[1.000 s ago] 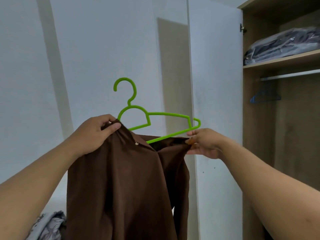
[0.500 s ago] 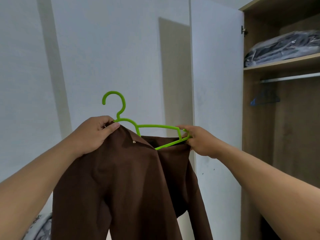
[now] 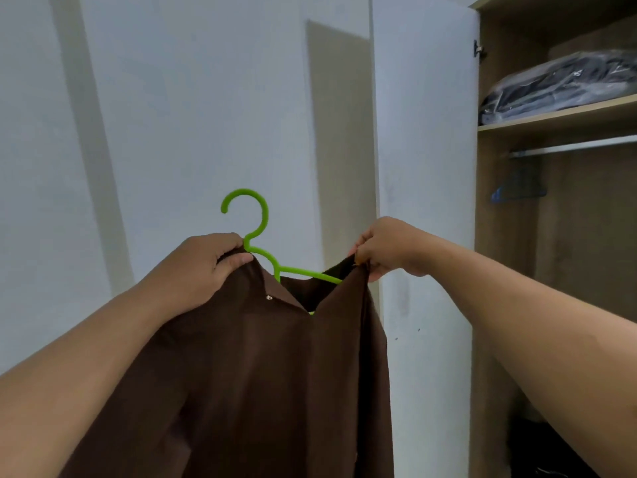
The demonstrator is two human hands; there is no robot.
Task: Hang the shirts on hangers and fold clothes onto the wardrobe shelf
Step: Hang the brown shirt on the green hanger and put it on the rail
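Both hands pinch the limp, light brown shirt (image 3: 262, 374): left hand (image 3: 203, 267) at collar and green hanger (image 3: 256, 236), right hand (image 3: 386, 250) curled on the shoulder edge

Left hand (image 3: 203, 267), right hand (image 3: 386, 250) both gripping
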